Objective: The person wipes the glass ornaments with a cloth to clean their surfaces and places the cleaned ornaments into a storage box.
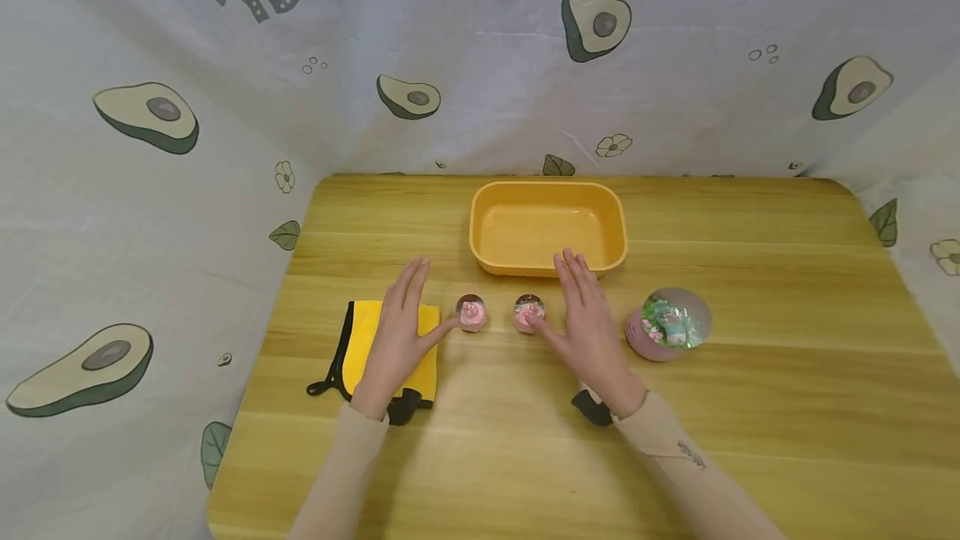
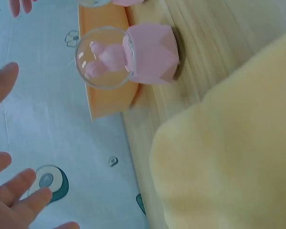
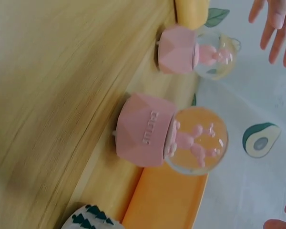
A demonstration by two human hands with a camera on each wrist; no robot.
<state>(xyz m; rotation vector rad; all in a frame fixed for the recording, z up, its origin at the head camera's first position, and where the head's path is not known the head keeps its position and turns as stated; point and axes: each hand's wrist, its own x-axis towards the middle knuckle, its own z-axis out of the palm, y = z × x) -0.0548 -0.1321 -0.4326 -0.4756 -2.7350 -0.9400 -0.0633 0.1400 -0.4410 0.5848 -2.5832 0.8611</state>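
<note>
Two small snow globes with pink faceted bases stand side by side between the hands: the left globe and the right globe. Each holds a pink figure under a clear dome. Over a folded yellow cloth with black trim, the left hand has its fingers extended and its thumb near the left globe. The right hand is likewise spread, its thumb overlapping the right globe in the head view. Neither hand grips anything. Raised letters show on one pink base in the right wrist view.
A yellow rectangular tray sits behind the small globes. Right of the right hand is a larger snow globe with a pink base and a green and white scene. An avocado-print curtain hangs behind the wooden table.
</note>
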